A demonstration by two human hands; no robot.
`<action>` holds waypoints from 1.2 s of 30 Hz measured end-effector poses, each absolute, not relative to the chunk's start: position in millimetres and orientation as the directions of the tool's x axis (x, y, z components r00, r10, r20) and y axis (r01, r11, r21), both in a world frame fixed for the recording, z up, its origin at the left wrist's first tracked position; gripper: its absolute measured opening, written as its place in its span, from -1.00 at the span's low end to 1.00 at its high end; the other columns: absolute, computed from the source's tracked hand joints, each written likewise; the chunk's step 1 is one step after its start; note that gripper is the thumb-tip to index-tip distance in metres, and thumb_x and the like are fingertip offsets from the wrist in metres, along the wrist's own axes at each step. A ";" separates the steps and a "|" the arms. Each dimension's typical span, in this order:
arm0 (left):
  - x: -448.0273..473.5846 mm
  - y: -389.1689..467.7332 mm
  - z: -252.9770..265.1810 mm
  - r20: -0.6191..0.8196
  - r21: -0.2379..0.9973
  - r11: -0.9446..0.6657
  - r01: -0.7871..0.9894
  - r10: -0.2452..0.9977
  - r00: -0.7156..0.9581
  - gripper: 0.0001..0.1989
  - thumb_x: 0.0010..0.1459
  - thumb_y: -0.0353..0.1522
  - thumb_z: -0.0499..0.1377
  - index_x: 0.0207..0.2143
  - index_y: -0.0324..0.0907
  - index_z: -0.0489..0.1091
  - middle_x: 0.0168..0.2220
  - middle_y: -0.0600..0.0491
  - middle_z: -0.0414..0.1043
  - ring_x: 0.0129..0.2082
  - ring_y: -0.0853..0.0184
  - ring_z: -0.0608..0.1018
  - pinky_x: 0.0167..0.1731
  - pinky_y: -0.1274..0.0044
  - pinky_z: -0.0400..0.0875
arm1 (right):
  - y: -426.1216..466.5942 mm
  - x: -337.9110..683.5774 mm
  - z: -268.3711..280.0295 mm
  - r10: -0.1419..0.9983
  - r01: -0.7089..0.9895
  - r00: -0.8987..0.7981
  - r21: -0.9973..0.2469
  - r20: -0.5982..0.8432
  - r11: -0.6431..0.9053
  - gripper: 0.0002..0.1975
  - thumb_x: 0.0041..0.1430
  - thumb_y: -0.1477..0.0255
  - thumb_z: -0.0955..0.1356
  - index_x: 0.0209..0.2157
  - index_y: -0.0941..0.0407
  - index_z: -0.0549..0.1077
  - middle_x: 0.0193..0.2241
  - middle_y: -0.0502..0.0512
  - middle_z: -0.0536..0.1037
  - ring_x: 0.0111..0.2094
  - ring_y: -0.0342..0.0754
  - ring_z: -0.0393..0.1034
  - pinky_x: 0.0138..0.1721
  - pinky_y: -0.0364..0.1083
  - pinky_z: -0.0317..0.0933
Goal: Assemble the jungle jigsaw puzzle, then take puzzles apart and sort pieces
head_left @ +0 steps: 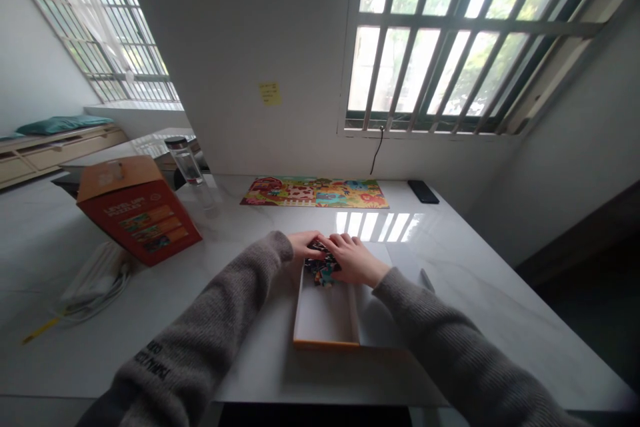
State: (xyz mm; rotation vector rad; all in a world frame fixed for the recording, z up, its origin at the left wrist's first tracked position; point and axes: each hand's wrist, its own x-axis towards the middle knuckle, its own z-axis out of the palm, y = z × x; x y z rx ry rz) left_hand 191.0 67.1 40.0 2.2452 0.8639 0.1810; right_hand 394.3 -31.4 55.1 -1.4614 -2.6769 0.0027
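A shallow open box (327, 317) with a white inside and an orange edge lies on the table in front of me. Dark, multicoloured puzzle pieces (323, 272) are bunched at its far end. My left hand (304, 244) reaches over the far left corner, its fingers closed around the pieces. From the right, my right hand (354, 261) bends over the same bunch, fingers curled down on it. The two hands meet at the fingertips, which are partly hidden. Bare white bottom shows in the near part of the box.
An assembled, colourful puzzle strip (315, 192) lies along the wall. At the left stand an orange puzzle carton (150, 213) and a glass bottle (185, 161), near a white power strip (97, 273) with its cable. A black phone (423, 191) rests at the back right.
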 end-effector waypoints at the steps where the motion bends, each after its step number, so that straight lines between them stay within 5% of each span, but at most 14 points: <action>1: 189.4 65.1 36.9 -0.090 0.665 -0.525 0.532 0.650 0.755 -0.53 0.02 -0.12 0.28 -0.08 -0.18 0.37 -0.18 0.03 0.48 -0.18 0.24 0.49 -0.15 0.48 0.36 | -31.2 394.8 53.3 0.838 0.837 -0.539 -0.056 0.085 0.544 0.04 0.00 0.25 0.46 0.40 0.01 -0.14 0.13 0.28 0.29 0.08 0.25 0.16 0.06 0.16 0.10; 7: 180.2 47.6 28.1 -0.025 0.690 -0.500 0.524 0.706 0.708 -0.57 0.03 -0.15 0.27 -0.11 -0.19 0.37 -0.20 0.04 0.46 -0.20 0.25 0.49 -0.16 0.47 0.40 | -32.4 388.1 41.7 0.832 0.818 -0.546 -0.151 0.100 0.555 0.10 -0.04 0.18 0.48 0.41 0.04 -0.15 0.19 0.30 0.23 0.16 0.27 0.09 0.16 0.21 -0.02; 12: 168.7 29.8 22.8 0.138 0.737 -0.465 0.489 0.813 0.565 -0.45 0.07 -0.14 0.26 0.08 -0.16 0.30 0.04 -0.10 0.36 0.04 0.16 0.45 0.00 0.38 0.41 | -31.4 386.0 42.0 0.830 0.785 -0.547 -0.277 0.108 0.553 0.08 -0.01 0.08 0.47 0.40 -0.01 -0.13 0.30 0.29 0.11 0.30 0.28 -0.05 0.27 0.26 -0.15; 15: 158.8 25.5 13.2 0.218 0.816 -0.392 0.424 0.889 0.402 -0.47 0.17 -0.12 0.17 0.13 -0.14 0.25 0.10 -0.13 0.31 0.07 0.16 0.46 -0.07 0.36 0.47 | -19.8 397.6 50.3 0.868 0.762 -0.467 -0.423 0.165 0.491 -0.09 0.16 0.02 0.36 0.40 0.01 -0.09 0.33 0.30 0.08 0.33 0.22 -0.05 0.28 0.21 -0.07; 20: 152.1 24.4 -1.7 0.286 0.858 -0.323 0.398 0.946 0.151 -0.66 0.20 -0.19 0.09 -0.04 -0.15 0.35 -0.07 -0.08 0.45 -0.05 0.20 0.53 -0.10 0.37 0.47 | 23.8 434.9 64.2 0.946 0.681 -0.243 -0.657 0.214 0.323 -0.48 0.39 0.24 0.13 0.32 0.03 0.13 0.15 0.23 0.39 0.15 0.04 0.30 0.13 0.08 0.21; 27: 144.0 53.3 -9.9 0.311 0.779 -0.326 0.536 0.943 0.120 -0.77 0.21 -0.28 0.06 -0.13 -0.12 0.40 -0.09 -0.04 0.46 -0.07 0.22 0.51 -0.05 0.39 0.44 | 67.5 465.8 36.8 0.981 0.883 -0.122 -0.435 0.151 0.176 -0.62 0.28 0.39 0.25 0.08 0.18 0.45 -0.01 0.27 0.50 0.02 0.08 0.37 0.08 0.06 0.19; 31: 112.8 110.1 -11.1 0.283 0.518 -0.085 0.851 0.956 -0.077 -0.71 0.17 -0.34 0.09 -0.05 -0.11 0.41 0.03 -0.11 0.38 0.13 0.09 0.35 0.17 0.29 0.23 | 64.5 460.0 12.0 0.984 0.900 -0.121 -0.404 0.134 0.165 -0.62 0.32 0.29 0.22 0.02 0.15 0.49 -0.05 0.26 0.50 0.00 0.12 0.37 0.04 0.06 0.19; 36: 68.2 172.2 -1.3 0.210 0.322 0.157 0.933 0.950 -0.233 -0.46 0.23 -0.21 0.05 0.22 -0.22 0.20 0.21 -0.27 0.20 0.23 -0.10 0.22 0.12 0.18 0.22 | 61.7 457.9 -10.9 0.971 0.904 -0.059 -0.400 0.231 0.150 -0.61 0.36 0.29 0.15 -0.02 0.09 0.51 -0.05 0.18 0.51 0.01 0.07 0.35 0.05 0.00 0.17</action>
